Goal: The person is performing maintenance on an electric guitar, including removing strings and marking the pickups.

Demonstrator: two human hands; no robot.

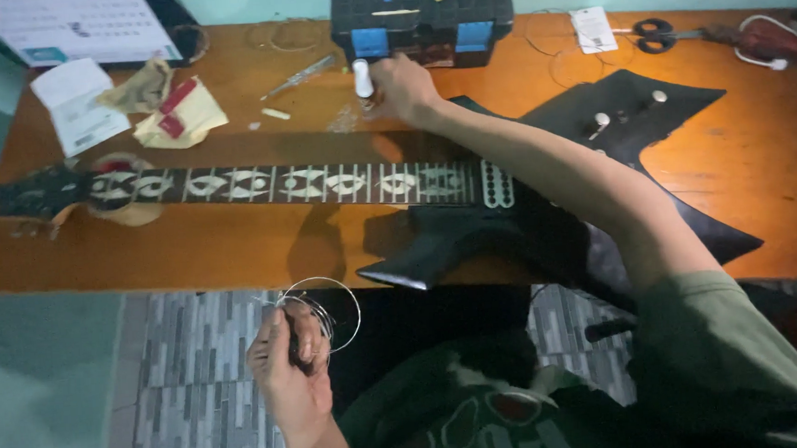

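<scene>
Two hands busy here: the left hand is down below the counter edge, fingers closed around a coiled guitar string, while the right hand reaches across to the far side, curled onto a small white bottle just in front of the black toolbox. The black electric guitar lies flat on the counter, neck pointing left, and I can't see any strings over the fretboard, so it looks stripped with restringing not yet started. Scissors sit well off to the right.
</scene>
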